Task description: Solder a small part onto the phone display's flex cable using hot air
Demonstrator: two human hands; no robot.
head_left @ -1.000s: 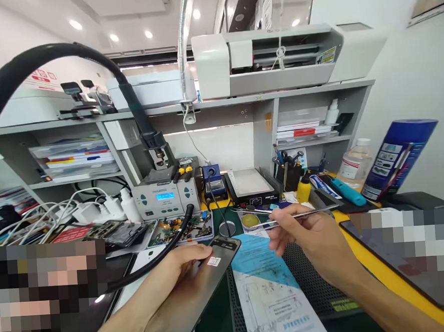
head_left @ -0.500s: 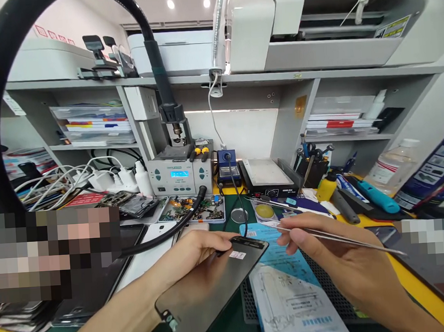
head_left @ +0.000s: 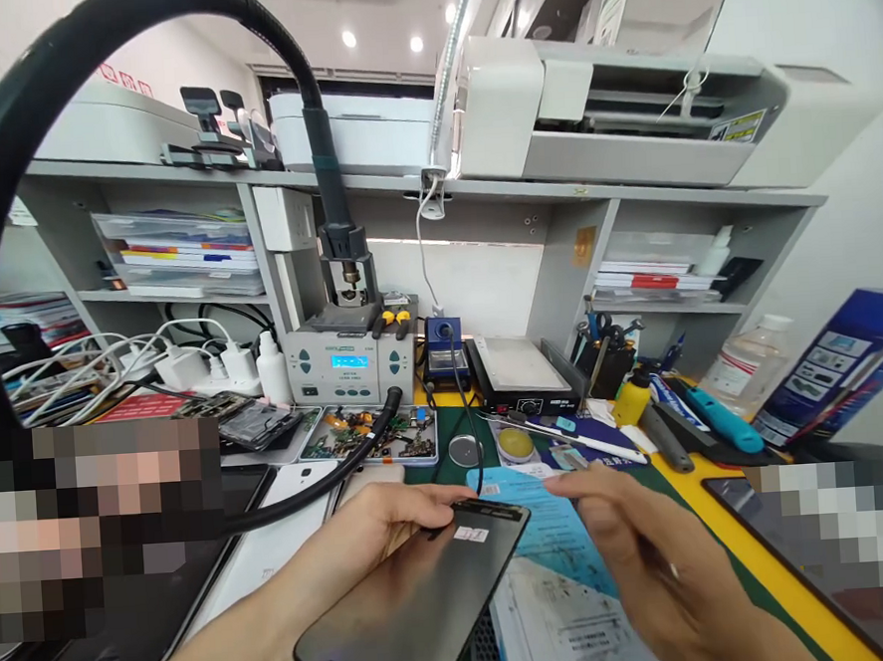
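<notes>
My left hand [head_left: 397, 513] grips a phone screen [head_left: 403, 607] by its upper edge, thumb on top. The panel's grey back faces me at a tilt, with a small white label [head_left: 471, 534] near the upper end. To the right, my right hand [head_left: 641, 538] is curled closed, its index finger stretched toward the panel but apart from it. A metal glint of the tweezers [head_left: 674, 572] shows between its fingers; most of them is hidden. Beneath both hands lies a blue and white printed packet [head_left: 559, 603].
A hot-air station [head_left: 350, 366] stands at the back, its thick black hose [head_left: 337, 471] arching across the left. Beside it are a soldering iron stand [head_left: 445, 355] and a flat heating plate [head_left: 522, 365]. A tray of circuit boards [head_left: 373, 436] sits in front. Bottles and tools line the right.
The view has shifted, bringing the shelf lower. My right hand has turned, so the tweezers that showed at full length are now mostly hidden. My left hand keeps its hold on the phone screen.
</notes>
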